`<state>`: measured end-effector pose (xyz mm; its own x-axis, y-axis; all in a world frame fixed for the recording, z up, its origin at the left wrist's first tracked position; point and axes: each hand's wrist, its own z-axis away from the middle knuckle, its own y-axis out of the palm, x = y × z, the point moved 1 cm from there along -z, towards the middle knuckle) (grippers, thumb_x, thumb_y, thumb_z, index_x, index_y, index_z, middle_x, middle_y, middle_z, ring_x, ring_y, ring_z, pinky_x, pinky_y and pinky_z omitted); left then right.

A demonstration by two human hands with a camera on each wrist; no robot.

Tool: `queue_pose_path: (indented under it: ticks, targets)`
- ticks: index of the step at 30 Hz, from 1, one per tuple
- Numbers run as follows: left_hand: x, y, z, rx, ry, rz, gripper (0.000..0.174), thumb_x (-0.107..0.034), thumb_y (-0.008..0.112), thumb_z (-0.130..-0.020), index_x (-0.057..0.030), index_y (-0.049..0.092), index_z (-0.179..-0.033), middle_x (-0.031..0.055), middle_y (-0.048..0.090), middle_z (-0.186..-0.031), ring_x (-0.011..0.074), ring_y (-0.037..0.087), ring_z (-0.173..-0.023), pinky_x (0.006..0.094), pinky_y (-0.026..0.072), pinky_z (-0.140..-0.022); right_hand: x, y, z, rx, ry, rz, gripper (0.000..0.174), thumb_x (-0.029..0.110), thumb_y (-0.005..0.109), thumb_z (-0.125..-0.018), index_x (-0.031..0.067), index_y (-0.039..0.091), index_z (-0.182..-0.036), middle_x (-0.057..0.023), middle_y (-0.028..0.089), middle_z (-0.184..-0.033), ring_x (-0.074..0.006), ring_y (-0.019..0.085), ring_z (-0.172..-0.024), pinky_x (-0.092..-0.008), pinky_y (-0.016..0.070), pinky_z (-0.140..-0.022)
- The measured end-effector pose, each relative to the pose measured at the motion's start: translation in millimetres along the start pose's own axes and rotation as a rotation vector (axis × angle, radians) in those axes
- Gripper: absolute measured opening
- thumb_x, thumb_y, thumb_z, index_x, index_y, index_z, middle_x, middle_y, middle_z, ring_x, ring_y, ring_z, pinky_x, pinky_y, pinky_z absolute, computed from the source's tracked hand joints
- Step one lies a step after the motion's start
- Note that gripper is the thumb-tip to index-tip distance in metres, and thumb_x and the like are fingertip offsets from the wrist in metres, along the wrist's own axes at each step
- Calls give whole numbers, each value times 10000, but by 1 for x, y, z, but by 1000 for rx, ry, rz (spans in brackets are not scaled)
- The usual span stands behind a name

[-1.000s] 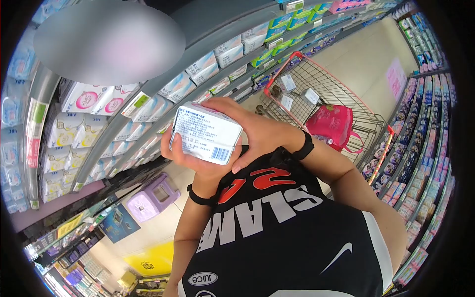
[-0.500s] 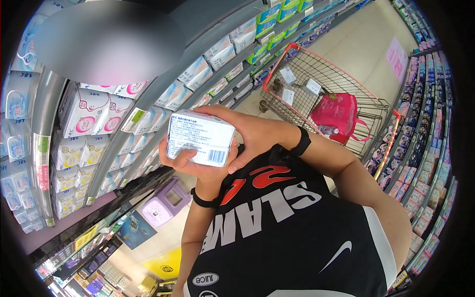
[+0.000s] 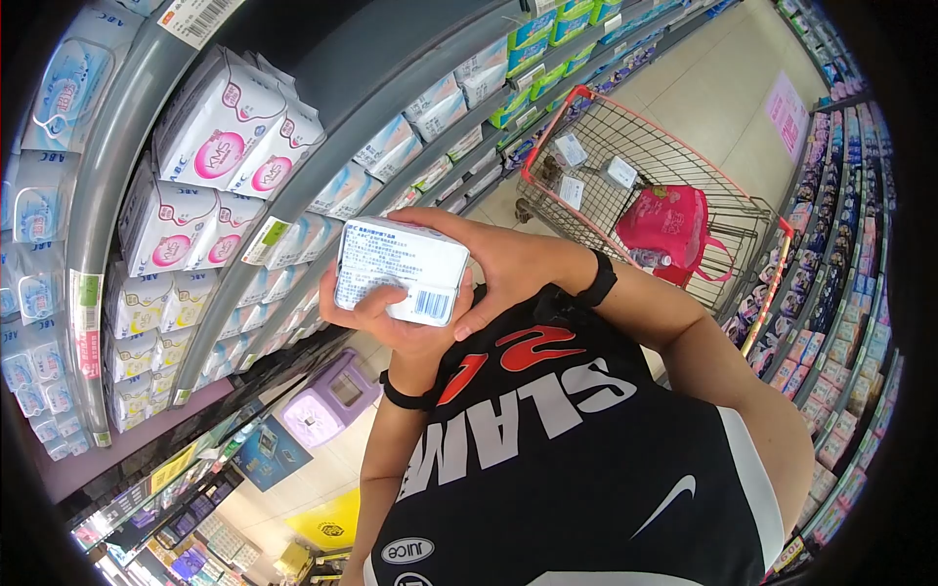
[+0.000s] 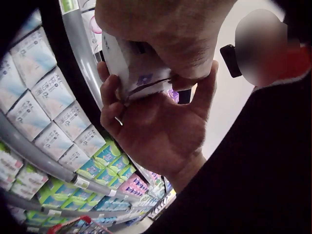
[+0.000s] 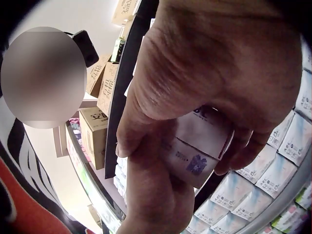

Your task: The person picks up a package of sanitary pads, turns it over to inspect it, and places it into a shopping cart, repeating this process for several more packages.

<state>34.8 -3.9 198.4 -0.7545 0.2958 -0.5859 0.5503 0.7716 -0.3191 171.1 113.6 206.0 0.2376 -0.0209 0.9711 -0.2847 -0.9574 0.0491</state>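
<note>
A white pack with blue print and a barcode is held in front of the chest by both hands. In the head view, the left hand grips its lower left part, its thumb lying across the printed face. Around the upper right edge curls the right hand, its thumb by the lower right corner. The left wrist view shows the pack between the left hand and the right hand. In the right wrist view, the right hand covers part of the pack, with the left hand below.
Shelves of similar packs curve along the left. A red-rimmed cart at the upper right holds several white packs and a pink bag. More stocked shelves line the right; a purple stool stands lower left.
The head view has shifted, bringing more of the left shelves into sight. The left thumb has moved right across the pack's printed face. Both hands still hold the pack.
</note>
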Motion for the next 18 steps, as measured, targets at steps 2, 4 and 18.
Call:
queue_pose_path:
  ticks: [2, 4, 18]
  targets:
    - [-3, 0, -2, -5, -20, -3, 714, -279, 975, -671, -131, 414, -1088, 174, 304, -1366, 422, 442, -1361, 521, 482, -1068, -1, 0, 0, 0, 7, 0, 1276, 217, 976, -642, -10, 201, -1630, -226, 349, -1611, -341, 399, -1494, -437, 360, -1222]
    - [-5, -1, -2, 4, -23, -30, 693, -273, 975, -661, -140, 446, -1088, 182, 309, -1371, 433, 428, -1367, 537, 471, -1060, 0, -1, 1, -6, 1, 35, 1273, 230, 965, -653, 6, 191, -1639, -206, 400, -1604, -324, 434, -1483, -428, 369, -1219]
    - [-9, -3, -5, 38, -1, -88, 672, -264, 970, -641, -179, 517, -1130, 195, 315, -1401, 446, 380, -1389, 541, 453, -1045, 1, -1, 5, -2, 24, 41, 1294, 253, 976, -652, -5, 178, -1639, -227, 359, -1620, -345, 404, -1498, -431, 356, -1224]
